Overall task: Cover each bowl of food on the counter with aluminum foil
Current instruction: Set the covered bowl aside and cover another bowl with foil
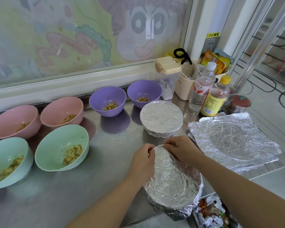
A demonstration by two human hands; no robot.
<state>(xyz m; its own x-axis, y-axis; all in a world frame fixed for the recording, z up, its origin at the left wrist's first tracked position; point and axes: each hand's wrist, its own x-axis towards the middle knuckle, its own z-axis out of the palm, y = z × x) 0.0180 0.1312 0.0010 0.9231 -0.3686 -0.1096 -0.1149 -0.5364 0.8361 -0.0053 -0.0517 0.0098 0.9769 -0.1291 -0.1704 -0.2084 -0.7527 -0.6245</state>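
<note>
Foil-covered bowl [173, 180] upright, mouth up; left hand [142, 159], right hand [182, 149] pinching foil at far rim.

Two pink bowls [61, 111], two mint-green bowls [61, 148], two purple bowls [108, 101]; silver crinkled foil sheets [234, 142]; grey steel tabletop [64, 203].

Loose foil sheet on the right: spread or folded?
Spread. The foil sheet lies open and crinkled on the counter, edges slightly curled, with a round bowl-rim imprint in its middle.
</note>
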